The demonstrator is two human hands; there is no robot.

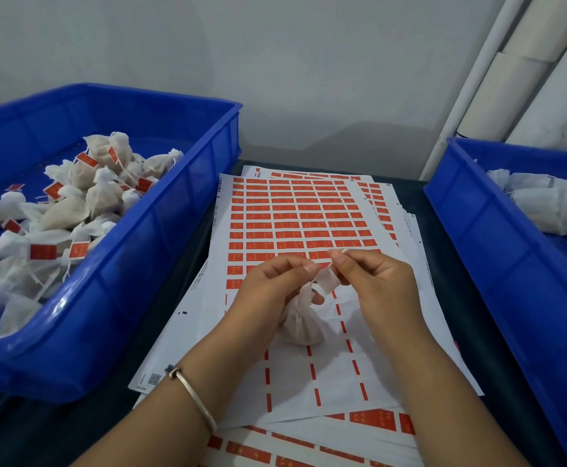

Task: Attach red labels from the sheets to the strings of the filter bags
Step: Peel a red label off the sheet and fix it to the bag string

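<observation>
Both hands pinching one label above the filter bag.
Head view: your left hand (268, 291) and right hand (376, 281) pinch a label (327, 280), white side showing, over the top label sheet (295, 217); the filter bag (300, 323) sits below, partly cupped by your left fingers. Left bin (160, 230): tagged bags (70, 203). Right bin (498, 237): untagged bags (551, 203).

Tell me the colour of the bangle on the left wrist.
Silver, seen in the head view: bangle.
</observation>
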